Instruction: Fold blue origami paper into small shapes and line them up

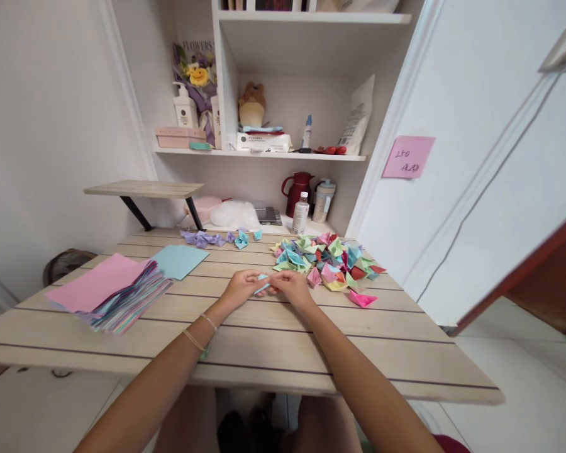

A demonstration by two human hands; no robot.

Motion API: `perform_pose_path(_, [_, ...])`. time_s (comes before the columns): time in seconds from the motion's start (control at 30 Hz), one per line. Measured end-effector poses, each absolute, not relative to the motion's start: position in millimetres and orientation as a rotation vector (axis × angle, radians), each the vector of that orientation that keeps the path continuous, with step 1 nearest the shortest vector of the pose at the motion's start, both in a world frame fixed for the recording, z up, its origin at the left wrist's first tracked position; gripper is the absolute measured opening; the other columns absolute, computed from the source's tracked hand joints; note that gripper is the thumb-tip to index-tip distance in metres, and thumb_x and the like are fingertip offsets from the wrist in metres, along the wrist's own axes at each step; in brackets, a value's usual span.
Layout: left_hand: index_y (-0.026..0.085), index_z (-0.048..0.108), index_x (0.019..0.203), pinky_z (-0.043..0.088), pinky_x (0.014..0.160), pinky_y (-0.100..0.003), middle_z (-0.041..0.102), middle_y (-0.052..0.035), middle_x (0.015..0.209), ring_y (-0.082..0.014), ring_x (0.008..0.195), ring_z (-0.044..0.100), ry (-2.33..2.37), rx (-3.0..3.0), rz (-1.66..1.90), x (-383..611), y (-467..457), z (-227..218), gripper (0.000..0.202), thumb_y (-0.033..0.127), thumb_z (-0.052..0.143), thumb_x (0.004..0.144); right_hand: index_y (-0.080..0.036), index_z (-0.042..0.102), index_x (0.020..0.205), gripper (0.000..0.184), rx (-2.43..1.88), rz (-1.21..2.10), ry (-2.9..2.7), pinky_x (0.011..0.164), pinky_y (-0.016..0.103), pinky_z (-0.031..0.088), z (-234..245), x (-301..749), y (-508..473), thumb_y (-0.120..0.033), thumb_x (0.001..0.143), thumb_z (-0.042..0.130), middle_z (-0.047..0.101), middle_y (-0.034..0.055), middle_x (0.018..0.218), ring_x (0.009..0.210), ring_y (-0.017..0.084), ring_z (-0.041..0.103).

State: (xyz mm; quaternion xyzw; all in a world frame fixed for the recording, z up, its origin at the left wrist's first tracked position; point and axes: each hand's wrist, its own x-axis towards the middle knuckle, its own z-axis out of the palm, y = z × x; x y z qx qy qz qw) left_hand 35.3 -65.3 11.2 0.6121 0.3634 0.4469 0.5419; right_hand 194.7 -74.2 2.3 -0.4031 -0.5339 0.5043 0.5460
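Note:
A small folded piece of light blue paper (pixel 261 287) is held between my two hands, just above the middle of the table. My left hand (pixel 241 287) grips its left side, fingers closed. From the other side my right hand (pixel 290 286) pinches it, with fingertips meeting those of the left. Much of the paper is hidden by the fingers. Close to the right hand lies a heap of folded paper boats (pixel 330 255) in many colours. A bright pink paper boat (pixel 362 299) sits apart at the front of the heap.
A stack of coloured paper (pixel 108 289) lies on the left, with blue sheets (pixel 179 261) beside it. Small purple folded papers (pixel 200 238) line the back of the wooden table (pixel 283 352). Behind stand a bottle (pixel 300 214), a red jug (pixel 299 192) and a raised wooden stand (pixel 144 188).

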Motion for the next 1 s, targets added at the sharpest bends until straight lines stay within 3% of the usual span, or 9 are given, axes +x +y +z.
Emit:
perform_pose_path(0.2, [0.011, 0.064, 0.072, 0.042, 0.046, -0.019, 0.064, -0.0038, 0.056, -0.0114, 0.048, 0.057, 0.871, 1.401, 1.048, 33.2, -63.1, 10.0, 0.026, 0.035, 0.068, 0.062, -0.014, 0.067, 0.076, 0.028, -0.893, 1.252, -1.293, 0.057, 0.028, 0.049, 1.6, 187.8, -74.9, -0.037, 0.06, 0.067, 0.066, 0.0037, 0.059, 0.055, 0.017, 0.061])
perform_pose_path(0.3, [0.009, 0.064, 0.071, 0.045, 0.052, -0.021, 0.066, -0.0062, 0.061, -0.0127, 0.053, 0.059, 0.863, 1.36, 1.022, 30.8, -62.9, 10.5, 0.028, 0.036, 0.067, 0.063, -0.015, 0.065, 0.084, 0.034, -0.872, 1.216, -1.321, 0.059, 0.029, 0.049, 1.3, 188.2, -73.5, -0.039, 0.061, 0.067, 0.067, 0.0037, 0.064, 0.059, 0.017, 0.062])
perform_pose_path(0.43, [0.007, 0.064, 0.076, 0.048, 0.062, -0.027, 0.067, -0.0096, 0.065, -0.0168, 0.06, 0.063, 0.871, 1.322, 0.912, 30.9, -63.5, 11.4, 0.036, 0.041, 0.064, 0.065, -0.014, 0.065, 0.071, 0.03, -0.932, 1.141, -1.373, 0.055, 0.028, 0.049, 0.9, 191.0, -73.0, -0.043, 0.061, 0.066, 0.065, 0.0026, 0.057, 0.054, 0.016, 0.06])
perform_pose_path(0.67, [0.008, 0.063, 0.072, 0.044, 0.052, -0.024, 0.066, -0.0079, 0.062, -0.0143, 0.053, 0.06, 0.839, 1.404, 0.933, 32.2, -61.9, 11.7, 0.037, 0.044, 0.06, 0.068, -0.015, 0.061, 0.07, 0.027, -0.906, 1.184, -1.351, 0.05, 0.025, 0.047, 0.9, 185.8, -74.1, -0.041, 0.063, 0.065, 0.063, 0.0018, 0.053, 0.051, 0.015, 0.06])
perform_pose_path(0.83, [0.012, 0.056, 0.068, 0.044, 0.047, -0.023, 0.062, -0.0013, 0.053, -0.0132, 0.047, 0.058, 0.904, 1.5, 1.142, 34.5, -65.8, 12.1, 0.028, 0.039, 0.063, 0.066, -0.015, 0.058, 0.088, 0.041, -0.84, 1.332, -1.287, 0.052, 0.026, 0.047, 0.3, 181.4, -78.1, -0.036, 0.056, 0.072, 0.064, -0.0002, 0.055, 0.057, 0.019, 0.065])
perform_pose_path(1.0, [0.014, 0.052, 0.077, 0.047, 0.05, -0.025, 0.063, -0.001, 0.057, -0.0143, 0.05, 0.06, 0.815, 1.439, 1.132, 37.2, -67.8, 13.5, 0.029, 0.036, 0.065, 0.064, -0.015, 0.059, 0.08, 0.038, -0.789, 1.34, -1.212, 0.057, 0.031, 0.05, 5.6, 184.3, -80.3, -0.032, 0.05, 0.076, 0.066, 0.0014, 0.059, 0.055, 0.021, 0.064])
